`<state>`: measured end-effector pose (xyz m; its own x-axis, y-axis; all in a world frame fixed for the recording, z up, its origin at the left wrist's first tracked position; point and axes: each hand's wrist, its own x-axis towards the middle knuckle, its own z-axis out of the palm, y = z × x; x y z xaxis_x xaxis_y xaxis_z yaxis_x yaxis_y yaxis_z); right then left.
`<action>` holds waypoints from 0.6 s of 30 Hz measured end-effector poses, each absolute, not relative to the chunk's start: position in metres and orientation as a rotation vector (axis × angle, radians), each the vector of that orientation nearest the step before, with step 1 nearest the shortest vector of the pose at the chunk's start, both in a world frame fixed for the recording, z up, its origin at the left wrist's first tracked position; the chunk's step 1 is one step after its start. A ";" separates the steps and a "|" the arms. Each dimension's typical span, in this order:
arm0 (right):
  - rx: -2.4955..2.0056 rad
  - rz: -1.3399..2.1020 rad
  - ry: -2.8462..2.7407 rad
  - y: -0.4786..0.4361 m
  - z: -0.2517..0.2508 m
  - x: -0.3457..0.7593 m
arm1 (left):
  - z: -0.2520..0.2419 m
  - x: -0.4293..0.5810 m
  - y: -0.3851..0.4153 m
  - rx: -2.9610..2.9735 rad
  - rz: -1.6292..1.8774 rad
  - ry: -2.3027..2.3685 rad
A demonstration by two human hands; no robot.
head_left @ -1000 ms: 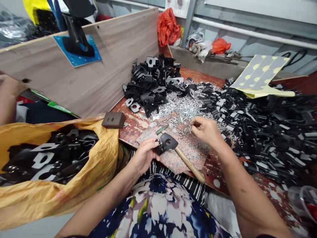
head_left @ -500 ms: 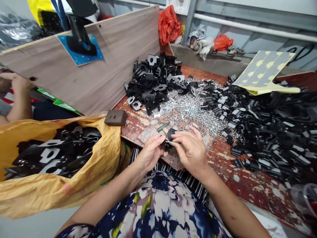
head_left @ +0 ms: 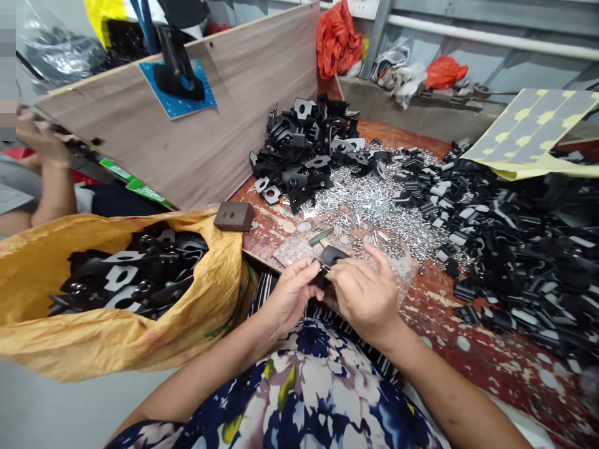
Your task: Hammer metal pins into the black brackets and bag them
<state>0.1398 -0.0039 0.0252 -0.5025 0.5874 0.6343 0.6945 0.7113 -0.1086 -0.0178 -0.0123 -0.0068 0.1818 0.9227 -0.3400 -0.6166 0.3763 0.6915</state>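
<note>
My left hand (head_left: pixel 292 293) is closed on a small black plastic part (head_left: pixel 322 273), mostly hidden by the fingers. Against that part my right hand (head_left: pixel 367 296) pinches with thumb and index finger, its other fingers partly raised. Whatever lies in this pinch is covered now; a thin metal pin showed there half a second ago. Just beyond the hands lies a small hammer (head_left: pixel 335 254) with a greenish head and black grip. Loose silver pins (head_left: pixel 374 202) are heaped behind it on the worn red tabletop (head_left: pixel 435 312).
Black clip pieces (head_left: pixel 505 249) cover the right side. Black parts with grey pads (head_left: pixel 299 149) are piled at the back. A yellow sack (head_left: pixel 219 268) of black assemblies stands left, near a brown block (head_left: pixel 234 216). Behind a wooden board (head_left: pixel 234 93), another person's arm (head_left: pixel 56 181) shows.
The view has shifted slightly left. My right hand has come closer over the black part, and the pin between its fingertips has gone out of sight.
</note>
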 end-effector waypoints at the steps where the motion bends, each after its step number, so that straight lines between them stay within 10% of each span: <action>1: -0.974 -0.171 -2.226 -0.006 0.023 0.140 | -0.007 -0.022 -0.018 0.491 1.135 0.807; 18: -1.702 0.112 -2.576 0.002 -0.020 0.198 | -0.053 -0.079 -0.009 1.289 1.088 1.593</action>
<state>0.1981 0.0018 -0.0203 -0.3920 0.9199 0.0036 0.9162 0.3908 -0.0889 -0.0795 -0.0087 -0.0530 -0.1625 0.9846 -0.0649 0.2980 0.1117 0.9480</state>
